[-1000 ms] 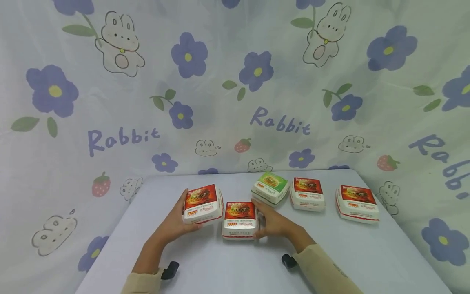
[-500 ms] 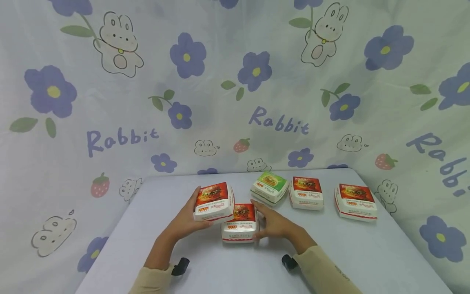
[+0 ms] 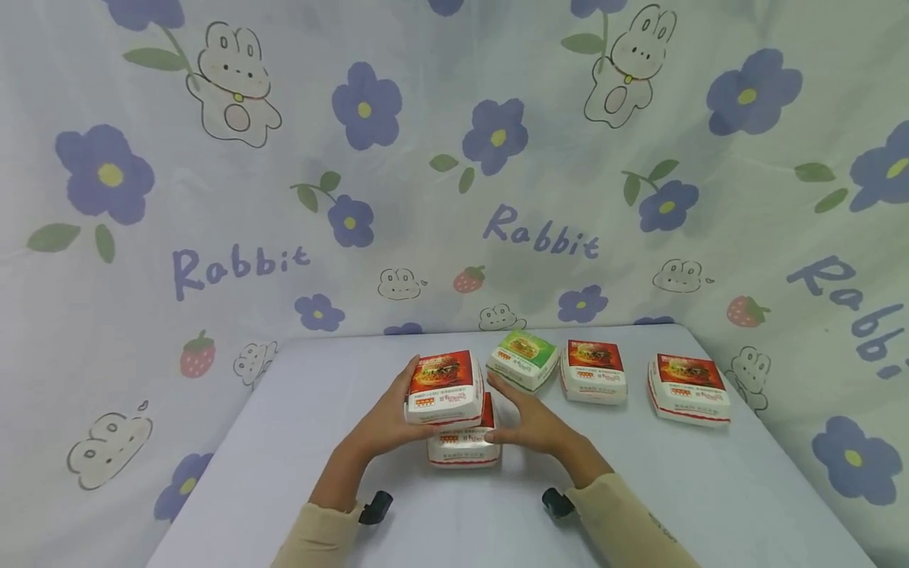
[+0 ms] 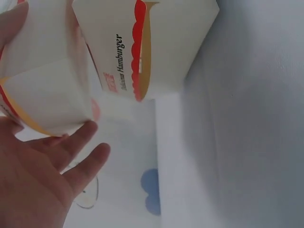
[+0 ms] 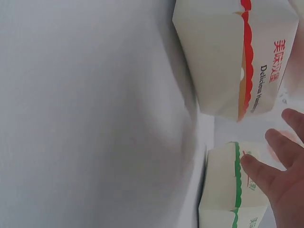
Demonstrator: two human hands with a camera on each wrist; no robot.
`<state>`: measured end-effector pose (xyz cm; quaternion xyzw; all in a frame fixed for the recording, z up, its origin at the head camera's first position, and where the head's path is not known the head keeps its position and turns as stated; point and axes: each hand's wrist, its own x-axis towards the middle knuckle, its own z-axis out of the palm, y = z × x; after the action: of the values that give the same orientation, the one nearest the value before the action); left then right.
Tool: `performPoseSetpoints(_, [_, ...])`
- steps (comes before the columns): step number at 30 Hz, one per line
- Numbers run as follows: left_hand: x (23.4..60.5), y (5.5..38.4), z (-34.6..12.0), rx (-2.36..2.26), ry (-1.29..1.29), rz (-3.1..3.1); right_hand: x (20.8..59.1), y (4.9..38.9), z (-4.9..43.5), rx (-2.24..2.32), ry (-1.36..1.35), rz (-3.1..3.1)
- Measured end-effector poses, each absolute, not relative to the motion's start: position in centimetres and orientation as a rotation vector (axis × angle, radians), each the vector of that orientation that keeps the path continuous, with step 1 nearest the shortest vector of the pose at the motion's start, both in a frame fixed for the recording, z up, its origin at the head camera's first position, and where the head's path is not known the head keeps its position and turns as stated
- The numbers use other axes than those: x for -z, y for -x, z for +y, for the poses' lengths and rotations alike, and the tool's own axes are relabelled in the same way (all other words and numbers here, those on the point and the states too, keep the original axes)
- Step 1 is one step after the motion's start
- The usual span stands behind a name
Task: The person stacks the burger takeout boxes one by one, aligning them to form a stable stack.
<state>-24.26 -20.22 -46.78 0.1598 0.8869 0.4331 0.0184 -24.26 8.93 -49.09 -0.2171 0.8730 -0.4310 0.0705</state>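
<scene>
In the head view, my left hand [image 3: 383, 422] grips a red-topped white hamburger box [image 3: 443, 388] by its left side. That box hangs tilted over a second red-topped hamburger box [image 3: 465, 454], covering much of its lid. The lower box stands on the table. To its right is my right hand [image 3: 529, 422], fingers spread and nothing held, the thumb overlapping the box's right edge. In the right wrist view the fingertips [image 5: 254, 166] show apart from the lower box [image 5: 223, 57]. The left wrist view has the held box [image 4: 42, 80] beside the lower one [image 4: 142, 47].
Behind my right hand stands a green-topped hamburger box [image 3: 524, 361]. Two more red-topped boxes, one next to it [image 3: 594, 372] and one farther right [image 3: 689, 389], are on the white table [image 3: 454, 525]. A rabbit-print curtain [image 3: 426, 189] hangs behind the table.
My left hand has carried its box rightward, from beside the lower box to over it. The right hand has stayed in about the same place, its fingers now spread wider from the lower box.
</scene>
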Motion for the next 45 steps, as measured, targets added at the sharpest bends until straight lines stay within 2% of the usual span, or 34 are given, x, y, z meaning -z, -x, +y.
performPoseSetpoints(20, [45.9, 23.0, -18.4, -1.286, -0.534, 2.775, 48.7, 23.0, 9.2, 1.371, 0.636, 2.648])
performPoseSetpoints(31, [46.1, 21.8, -18.8, -1.404, -0.594, 2.655, 48.9, 22.6, 9.9, 1.347, 0.582, 2.653])
performPoseSetpoints(45, [46.7, 21.8, -19.0, -1.318, -0.568, 2.714, 49.5, 22.3, 9.8, 1.357, 0.592, 2.623])
